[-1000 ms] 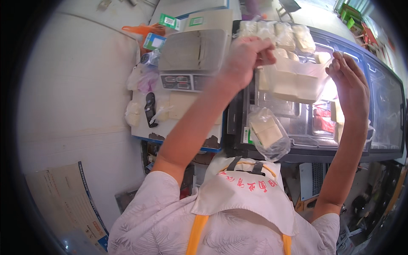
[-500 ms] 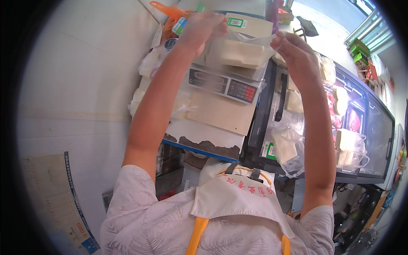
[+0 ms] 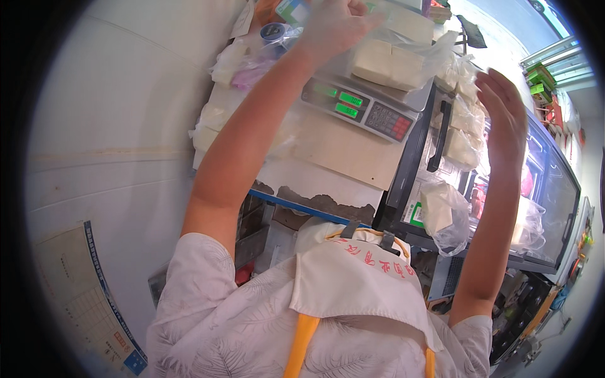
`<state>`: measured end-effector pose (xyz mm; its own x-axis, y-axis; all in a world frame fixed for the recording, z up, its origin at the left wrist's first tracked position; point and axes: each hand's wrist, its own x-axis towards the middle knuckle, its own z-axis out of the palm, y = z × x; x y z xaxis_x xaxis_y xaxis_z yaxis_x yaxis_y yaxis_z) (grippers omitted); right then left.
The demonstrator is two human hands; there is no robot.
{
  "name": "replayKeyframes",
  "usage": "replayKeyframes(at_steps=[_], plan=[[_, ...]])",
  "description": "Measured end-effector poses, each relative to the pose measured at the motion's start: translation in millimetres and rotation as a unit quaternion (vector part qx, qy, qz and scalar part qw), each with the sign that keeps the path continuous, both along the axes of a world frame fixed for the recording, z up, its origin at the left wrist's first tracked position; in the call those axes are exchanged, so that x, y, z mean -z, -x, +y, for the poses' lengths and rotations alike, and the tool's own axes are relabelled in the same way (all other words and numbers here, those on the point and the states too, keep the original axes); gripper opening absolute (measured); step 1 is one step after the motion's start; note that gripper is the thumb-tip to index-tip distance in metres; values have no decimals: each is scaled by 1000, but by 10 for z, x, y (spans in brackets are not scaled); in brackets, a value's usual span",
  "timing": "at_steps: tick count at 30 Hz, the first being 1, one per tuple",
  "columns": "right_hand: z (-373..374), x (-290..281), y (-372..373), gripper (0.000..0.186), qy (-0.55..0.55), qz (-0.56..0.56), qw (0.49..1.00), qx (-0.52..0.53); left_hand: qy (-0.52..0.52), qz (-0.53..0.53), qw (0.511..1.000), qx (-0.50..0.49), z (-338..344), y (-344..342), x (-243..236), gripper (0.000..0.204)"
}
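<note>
A pale block, perhaps tofu, in a clear plastic bag (image 3: 441,53) rests on the pan of a digital scale (image 3: 357,108), its display lit green. My left hand (image 3: 334,28) is over the pan's left side, beside the bag. Its fingers are curled together and seem to pinch the bag's thin edge, though blur hides the contact. My right hand (image 3: 504,104) is raised to the right of the scale, fingers stretched out and holding nothing. Below it lie bagged pale blocks (image 3: 463,148) on the dark-framed case.
A tan board (image 3: 343,148) lies before the scale on a worn white table (image 3: 302,189). Bagged goods (image 3: 217,116) and a round blue-topped container (image 3: 273,33) line the wall side. At right stands a glass-topped case (image 3: 548,189) with a black handle (image 3: 439,135).
My right hand has let go of the bag and moved away to the right, fingers straightened. The bag has settled around the block. The scale's digits now glow green.
</note>
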<state>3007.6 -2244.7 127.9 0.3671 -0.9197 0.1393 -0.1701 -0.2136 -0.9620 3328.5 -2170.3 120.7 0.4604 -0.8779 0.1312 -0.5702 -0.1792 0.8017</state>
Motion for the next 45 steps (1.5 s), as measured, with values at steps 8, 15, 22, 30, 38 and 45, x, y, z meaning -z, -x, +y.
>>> replayKeyframes(at_steps=[8, 15, 22, 30, 38, 45], plan=[[432, -137, 49, 35, 27, -16, 999, 36, 46, -45, 997, -47, 103, -9, 17, 54], [350, -271, -289, 22, 98, -26, 994, -51, -60, 3, 998, -27, 26, 146, -172, 60], [-429, 55, -1333, 32, 241, 293, 904, -198, 109, 192, 975, -12, -102, 152, 277, 30], [-1059, 1115, -2030, 28, 274, 424, 821, -266, 139, 299, 944, -27, -61, 130, 294, 20], [-1142, 1416, -2081, 16, 263, 384, 853, -236, 114, 294, 949, -20, -65, -4, 330, 20], [-1168, 1500, -2186, 17, 237, 495, 820, -164, 113, 248, 962, -19, -61, 6, 325, 21]])
